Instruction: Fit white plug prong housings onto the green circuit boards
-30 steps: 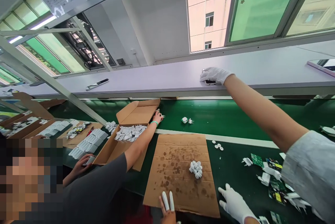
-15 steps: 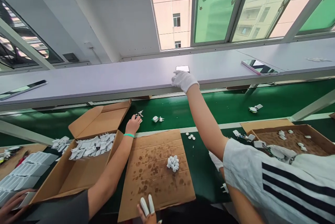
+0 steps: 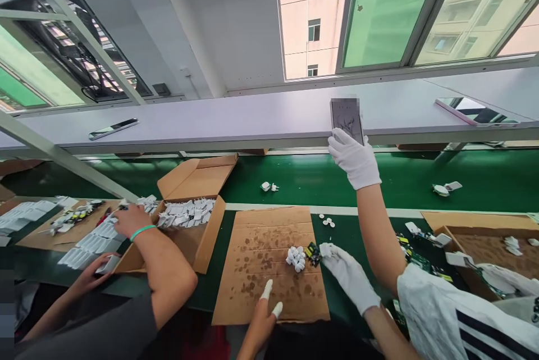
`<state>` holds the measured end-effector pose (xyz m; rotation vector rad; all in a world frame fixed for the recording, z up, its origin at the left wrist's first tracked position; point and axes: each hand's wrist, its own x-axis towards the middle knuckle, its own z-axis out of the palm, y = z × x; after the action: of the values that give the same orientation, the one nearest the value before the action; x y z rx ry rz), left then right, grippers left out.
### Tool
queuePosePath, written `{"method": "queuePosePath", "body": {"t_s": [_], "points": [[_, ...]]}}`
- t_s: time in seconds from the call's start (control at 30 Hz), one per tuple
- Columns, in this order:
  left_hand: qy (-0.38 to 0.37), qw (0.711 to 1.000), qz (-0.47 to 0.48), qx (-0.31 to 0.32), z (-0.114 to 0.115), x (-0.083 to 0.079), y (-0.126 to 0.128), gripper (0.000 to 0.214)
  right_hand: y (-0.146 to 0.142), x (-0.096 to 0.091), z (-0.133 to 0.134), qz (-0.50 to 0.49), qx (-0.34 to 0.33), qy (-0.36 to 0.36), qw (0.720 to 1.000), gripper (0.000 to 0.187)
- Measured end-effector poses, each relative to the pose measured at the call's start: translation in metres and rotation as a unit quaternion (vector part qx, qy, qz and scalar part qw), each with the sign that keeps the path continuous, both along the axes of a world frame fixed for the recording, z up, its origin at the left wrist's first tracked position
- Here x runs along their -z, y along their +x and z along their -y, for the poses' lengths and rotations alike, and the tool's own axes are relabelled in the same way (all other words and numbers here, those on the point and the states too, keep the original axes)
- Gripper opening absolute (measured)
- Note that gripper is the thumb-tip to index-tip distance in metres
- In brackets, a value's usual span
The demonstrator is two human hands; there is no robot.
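My left hand (image 3: pixel 261 315) is over the near edge of a stained cardboard sheet (image 3: pixel 248 270), with pale finger cots on the index finger and thumb. Those two are apart, and nothing is between them. Beyond the fingertips lies a heap of small white plastic parts (image 3: pixel 296 259). My right hand is out of view. Right beside the heap, a co-worker's white-gloved hand (image 3: pixel 343 267) holds small green and yellow circuit boards (image 3: pixel 313 254). That person's other gloved hand (image 3: pixel 356 160) holds up a phone (image 3: pixel 347 118) at the shelf edge.
On the left, another person's hands (image 3: pixel 133 220) work at white trays (image 3: pixel 90 250) by an open carton of white parts (image 3: pixel 189 212). A plug piece (image 3: pixel 268 186) lies on the green conveyor (image 3: pixel 295 172). At right are a shallow carton (image 3: pixel 484 242) and several white caps (image 3: pixel 326 219).
The view has swung left. My left hand has moved farther onto the cardboard. One gloved hand has lifted the phone; the other brought circuit boards beside the heap. The wristbanded hand left the conveyor.
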<state>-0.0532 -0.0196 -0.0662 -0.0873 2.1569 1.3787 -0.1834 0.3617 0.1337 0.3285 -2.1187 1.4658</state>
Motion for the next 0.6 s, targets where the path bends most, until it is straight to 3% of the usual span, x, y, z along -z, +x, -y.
{"method": "queuePosePath", "body": {"t_s": [0.07, 0.13, 0.2, 0.27, 0.33, 0.4, 0.5, 0.6], "points": [[0.089, 0.990, -0.078, -0.076, -0.016, 0.027, 0.030, 0.073, 0.007, -0.008, 0.007, 0.021, -0.020, -0.078, 0.997, 0.056], [0.154, 0.976, -0.108, -0.112, -0.026, 0.042, 0.040, 0.071, 0.025, -0.007, 0.027, 0.075, -0.041, -0.122, 0.989, 0.023], [0.212, 0.965, -0.036, -0.152, -0.027, 0.048, 0.041, 0.060, 0.057, 0.012, 0.063, 0.142, -0.077, -0.117, 0.980, 0.034], [0.261, 0.943, 0.066, -0.193, -0.022, 0.049, 0.045, 0.044, 0.097, 0.052, 0.107, 0.176, -0.110, -0.099, 0.973, 0.036], [0.318, 0.909, 0.138, -0.231, -0.012, 0.049, 0.055, 0.039, 0.131, 0.107, 0.147, 0.211, -0.137, -0.078, 0.965, 0.031], [0.380, 0.867, 0.189, -0.263, -0.001, 0.051, 0.067, 0.037, 0.146, 0.167, 0.168, 0.286, -0.118, -0.035, 0.950, 0.029], [0.465, 0.800, 0.245, -0.289, 0.014, 0.055, 0.078, 0.036, 0.131, 0.242, 0.168, 0.430, -0.022, 0.076, 0.899, 0.033], [0.513, 0.772, 0.257, -0.274, 0.022, 0.057, 0.078, 0.035, 0.100, 0.284, 0.155, 0.465, 0.031, 0.105, 0.879, 0.041]]}}
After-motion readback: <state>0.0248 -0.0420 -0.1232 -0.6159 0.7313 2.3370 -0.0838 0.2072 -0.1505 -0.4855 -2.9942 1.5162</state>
